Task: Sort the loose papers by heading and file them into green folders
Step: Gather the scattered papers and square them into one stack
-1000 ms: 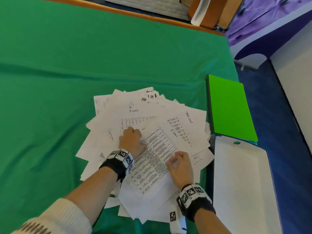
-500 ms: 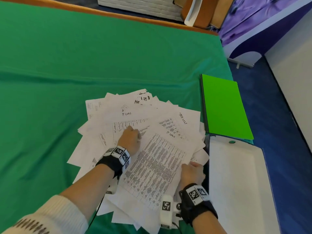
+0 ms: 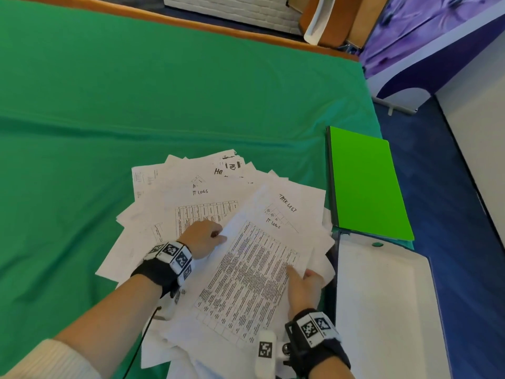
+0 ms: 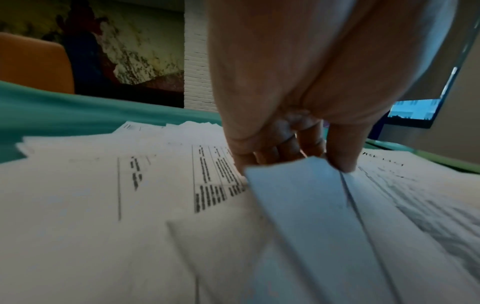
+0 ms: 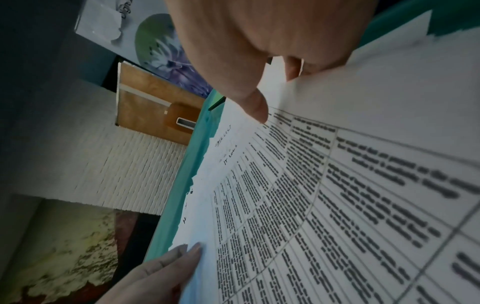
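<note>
A fanned pile of loose papers lies on the green cloth, with handwritten headings such as "IT LOGS" and "TASK LIST". On top is a sheet with a printed table. My left hand pinches this sheet's left corner, thumb above and fingers behind. At the sheet's right edge my right hand holds it, thumb on top and fingers curled under. A shut bright green folder lies to the right. Nearer me, an open folder shows its white inside.
Bare green cloth spreads to the left and beyond the pile. The table's wooden far edge runs along the top. Both folders sit at the table's right edge, with blue floor beyond it.
My right hand has slid off the top of the printed sheet to its right edge and taken hold. The left hand now pinches the sheet's left corner, and the sheet has shifted to the right.
</note>
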{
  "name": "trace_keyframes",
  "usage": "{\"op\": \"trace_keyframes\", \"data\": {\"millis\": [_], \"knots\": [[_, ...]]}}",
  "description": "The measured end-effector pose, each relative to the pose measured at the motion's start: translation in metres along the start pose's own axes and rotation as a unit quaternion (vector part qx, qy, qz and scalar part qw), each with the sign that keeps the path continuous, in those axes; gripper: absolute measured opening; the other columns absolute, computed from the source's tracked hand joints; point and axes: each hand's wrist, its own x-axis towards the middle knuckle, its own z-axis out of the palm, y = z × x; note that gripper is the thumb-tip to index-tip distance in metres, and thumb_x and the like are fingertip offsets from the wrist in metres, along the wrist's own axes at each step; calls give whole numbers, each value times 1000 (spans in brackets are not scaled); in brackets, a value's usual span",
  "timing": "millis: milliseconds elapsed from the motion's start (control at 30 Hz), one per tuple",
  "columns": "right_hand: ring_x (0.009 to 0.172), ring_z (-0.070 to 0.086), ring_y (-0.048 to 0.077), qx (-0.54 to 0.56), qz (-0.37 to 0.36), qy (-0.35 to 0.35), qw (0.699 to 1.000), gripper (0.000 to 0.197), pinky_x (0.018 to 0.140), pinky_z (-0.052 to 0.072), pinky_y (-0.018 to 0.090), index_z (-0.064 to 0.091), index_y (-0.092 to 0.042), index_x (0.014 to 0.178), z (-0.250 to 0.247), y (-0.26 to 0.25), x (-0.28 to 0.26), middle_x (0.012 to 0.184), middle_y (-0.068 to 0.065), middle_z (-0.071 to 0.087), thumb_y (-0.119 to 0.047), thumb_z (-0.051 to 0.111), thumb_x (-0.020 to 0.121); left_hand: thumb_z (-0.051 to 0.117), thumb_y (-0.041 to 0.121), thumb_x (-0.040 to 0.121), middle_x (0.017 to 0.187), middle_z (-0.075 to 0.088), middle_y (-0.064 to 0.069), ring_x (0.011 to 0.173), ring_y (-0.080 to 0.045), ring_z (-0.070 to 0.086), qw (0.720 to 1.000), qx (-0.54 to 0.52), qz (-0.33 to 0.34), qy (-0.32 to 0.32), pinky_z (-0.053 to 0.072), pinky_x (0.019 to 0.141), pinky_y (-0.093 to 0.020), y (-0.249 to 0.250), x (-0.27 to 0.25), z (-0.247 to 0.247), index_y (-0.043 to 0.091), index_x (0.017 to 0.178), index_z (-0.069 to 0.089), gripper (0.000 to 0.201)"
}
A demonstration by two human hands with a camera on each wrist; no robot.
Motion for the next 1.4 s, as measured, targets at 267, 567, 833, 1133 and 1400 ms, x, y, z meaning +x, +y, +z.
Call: {"op": "trace_keyframes", "data": {"millis": [267, 567, 833, 1133, 1400], "knots": [[106, 65, 24, -1, -8, -137, 991, 42, 97, 50, 49, 65, -22, 119, 3, -14, -9, 115, 1, 70, -23, 78, 78, 62, 17, 94, 91, 62, -6, 81, -20, 58, 983, -171, 17, 65, 43, 67, -26, 14, -26, 17, 8, 98, 58, 11], [104, 66, 26, 5, -44, -126, 991, 81, 92, 54, 49, 70, -25, 107, -7, -9, 4, 109, 4, 71, -64, 89, 38, 81, 8, 77, 83, 70, -1, 74, -17, 68, 942, -329, 60, 27, 53, 65, -31, 28, -52, -5, 13, 93, 57, 29], [92, 71, 33, 35, 3, -129, 991, 61, 89, 54, 55, 62, 0, 113, -16, -12, 13, 101, 15, 73, -22, 89, 62, 83, 22, 76, 92, 74, 5, 81, -11, 72, 951, -308, 5, 41, 55, 69, -24, 3, -57, 2, 22, 95, 69, 23], [94, 69, 34, -6, 46, -198, 979, 21, 89, 54, 51, 67, -4, 107, -14, -17, -13, 101, 16, 73, -5, 69, 86, 76, 28, 84, 92, 74, -4, 83, -19, 70, 965, -258, -17, 35, 56, 76, -33, -25, -55, 20, 3, 98, 72, 28], [101, 65, 32, -29, 19, -74, 997, 77, 92, 53, 50, 42, -2, 134, -7, -15, 9, 116, 15, 64, -21, 83, 71, 79, 25, 81, 94, 74, -7, 82, -17, 71, 961, -275, -27, 24, 58, 79, -33, -24, -50, 18, 4, 97, 73, 28]]}}
